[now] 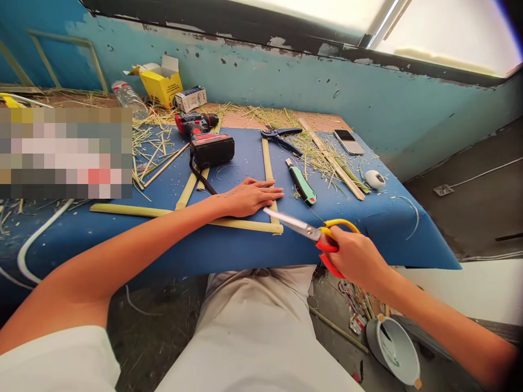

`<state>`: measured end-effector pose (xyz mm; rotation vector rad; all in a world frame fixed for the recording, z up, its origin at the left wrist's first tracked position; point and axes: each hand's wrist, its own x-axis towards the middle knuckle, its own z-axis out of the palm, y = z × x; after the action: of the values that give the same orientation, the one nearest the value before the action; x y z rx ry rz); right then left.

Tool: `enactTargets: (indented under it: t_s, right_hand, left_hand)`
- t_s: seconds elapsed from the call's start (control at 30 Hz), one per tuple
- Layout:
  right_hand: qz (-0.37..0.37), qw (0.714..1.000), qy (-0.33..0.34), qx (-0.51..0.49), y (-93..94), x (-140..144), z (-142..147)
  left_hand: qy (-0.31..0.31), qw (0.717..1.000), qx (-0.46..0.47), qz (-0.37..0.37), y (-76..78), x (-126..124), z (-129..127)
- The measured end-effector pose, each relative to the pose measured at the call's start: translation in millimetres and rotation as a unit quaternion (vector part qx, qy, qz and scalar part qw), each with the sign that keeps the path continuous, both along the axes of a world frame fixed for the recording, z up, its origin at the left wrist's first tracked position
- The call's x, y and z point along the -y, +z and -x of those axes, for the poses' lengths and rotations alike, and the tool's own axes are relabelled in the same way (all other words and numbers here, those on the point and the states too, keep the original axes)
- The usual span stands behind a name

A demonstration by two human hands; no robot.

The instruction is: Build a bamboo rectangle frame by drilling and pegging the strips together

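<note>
Scissors point(300, 225) reach across a strip corner, tips just beside the left hand point(251, 198)

Nearest on the right, the right hand point(359, 258) is curled around the red and yellow handles, the blades pointing left over the corner. The blades are blurred, so whether they touch the strips or hover cannot be told. The clearest hazard is a nick: the tips lie close under the left hand's fingers, and a slip or a careless closing of the blades could catch skin.

Along the near edge of the blue surface point(245, 253) runs the front strip point(241, 223); the upright strip point(267, 160) meets it at its right end, just left of the scissors' pivot and beyond the left forearm. That joint could skew if the left hand pressed unevenly. The left hand lies flat across the upright strip just beyond the joint, fingers stretched out and close together, pinching nothing.

Farther on, a green utility knife point(301, 184) lies right of the left hand's fingertips; being so near, it could be knocked by a sweep of either hand. Dark-handled pliers point(281, 133) lie at the upright strip's far end, with a cordless drill point(212, 149) to their left. Beyond, by the wall, stands a yellow box point(163, 87).
</note>
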<state>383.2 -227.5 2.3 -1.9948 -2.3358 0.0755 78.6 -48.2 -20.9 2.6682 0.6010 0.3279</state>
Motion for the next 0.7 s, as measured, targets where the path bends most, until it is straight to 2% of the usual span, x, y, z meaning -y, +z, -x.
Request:
enactTargets:
  t_s: [0.1,0.2,0.3,0.43,0.53,0.63,0.7]
  right_hand:
    - [0.044,0.999,0.018,0.011,-6.5,5,0]
    - [0.024,1.000,-0.014,0.004,-11.7,9,0]
    - [0.047,0.999,-0.018,0.012,-14.3,11,1]
    - [0.034,0.998,-0.046,0.010,-16.5,13,2]
    - [0.060,0.998,-0.030,-0.001,-18.0,15,1]
    - [0.003,0.999,-0.051,-0.012,-17.3,17,0]
    - [0.004,0.999,-0.051,-0.004,-15.7,17,-1]
  left_hand:
    - [0.000,1.000,0.000,-0.001,-1.6,0,0]
    - [0.005,1.000,-0.003,-0.016,-0.7,2,0]
    - [0.009,1.000,0.001,-0.027,-0.9,3,0]
    - [0.010,0.999,-0.003,-0.044,-3.0,5,-1]
    - [0.019,0.998,-0.004,-0.066,-2.9,7,-2]
    - [0.028,0.996,-0.006,-0.081,-0.7,9,-3]
    - [0.028,0.996,-0.013,-0.083,1.1,11,-3]
